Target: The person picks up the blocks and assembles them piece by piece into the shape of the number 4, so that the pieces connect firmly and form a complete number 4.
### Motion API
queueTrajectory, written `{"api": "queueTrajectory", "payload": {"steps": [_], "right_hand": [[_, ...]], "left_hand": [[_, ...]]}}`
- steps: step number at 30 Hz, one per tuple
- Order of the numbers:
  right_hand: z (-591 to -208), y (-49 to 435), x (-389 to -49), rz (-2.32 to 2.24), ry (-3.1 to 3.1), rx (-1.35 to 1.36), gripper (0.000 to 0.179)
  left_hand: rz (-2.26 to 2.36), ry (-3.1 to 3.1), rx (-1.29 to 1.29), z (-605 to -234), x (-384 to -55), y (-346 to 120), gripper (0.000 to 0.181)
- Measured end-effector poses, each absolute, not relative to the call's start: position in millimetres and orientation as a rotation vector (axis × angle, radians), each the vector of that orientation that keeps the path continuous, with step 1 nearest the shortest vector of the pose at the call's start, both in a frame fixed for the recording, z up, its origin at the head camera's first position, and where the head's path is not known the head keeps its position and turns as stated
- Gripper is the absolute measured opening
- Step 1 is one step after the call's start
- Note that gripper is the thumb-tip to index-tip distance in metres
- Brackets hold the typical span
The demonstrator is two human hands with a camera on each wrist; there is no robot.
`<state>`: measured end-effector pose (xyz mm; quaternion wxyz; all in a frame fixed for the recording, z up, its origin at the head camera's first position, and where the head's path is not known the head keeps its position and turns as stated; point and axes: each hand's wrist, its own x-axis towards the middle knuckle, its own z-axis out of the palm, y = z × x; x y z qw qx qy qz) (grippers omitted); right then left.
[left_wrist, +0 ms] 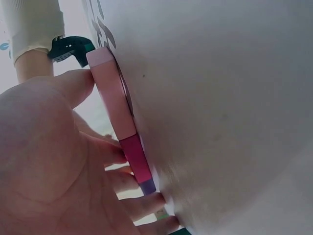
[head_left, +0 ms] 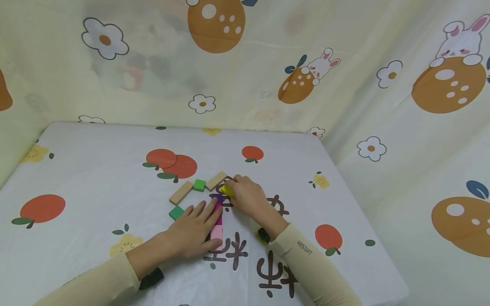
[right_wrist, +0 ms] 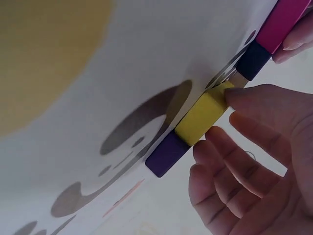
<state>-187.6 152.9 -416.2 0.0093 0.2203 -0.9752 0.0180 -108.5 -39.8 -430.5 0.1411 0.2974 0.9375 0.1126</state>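
My right hand (head_left: pixel 246 195) pinches a yellow block (right_wrist: pixel 203 115) between thumb and fingers, low over the tablecloth. In the right wrist view a purple block (right_wrist: pixel 167 154) sits against the yellow one's end; from the head view the right hand hides it. My left hand (head_left: pixel 191 233) rests with fairly straight, spread fingers along a row: a pink block (head_left: pixel 216 236), a magenta block (left_wrist: pixel 136 157) and a dark purple block (head_left: pixel 217 198). The left thumb touches the pink block's side. Beyond the left fingers lies a green block (head_left: pixel 176 212).
Two plain wooden blocks, one on the left (head_left: pixel 181 193) and one on the right (head_left: pixel 216 181), flank a bright green cube (head_left: pixel 199 185), curving round behind the hands. A white tablecloth (head_left: pixel 95 178) with printed fruit covers the table; patterned curtains (head_left: pixel 249 80) hang behind and at the sides.
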Motion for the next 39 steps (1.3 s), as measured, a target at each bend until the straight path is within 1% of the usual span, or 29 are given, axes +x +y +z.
{"api": "queueTrajectory", "payload": {"steps": [9,20,27,39], "right_hand": [[-417.4,154.4,-187.9,0.113,-3.067,0.708,0.041],[-420.9,157.4,-188.0,0.102,-3.049,0.736,0.038],[-415.0,161.0,-186.8,0.116,-3.027,0.764,0.043],[-411.7,168.1,-181.1,0.134,-3.022,0.789,0.042]], "left_hand": [[0.311,2.719,0.855,-435.3,-109.4,-39.8,0.088],[0.323,2.715,0.863,-435.5,-108.8,-40.0,0.088],[0.331,2.713,0.873,-434.7,-108.4,-40.2,0.088],[0.312,2.713,0.848,-433.0,-108.9,-39.8,0.088]]}}
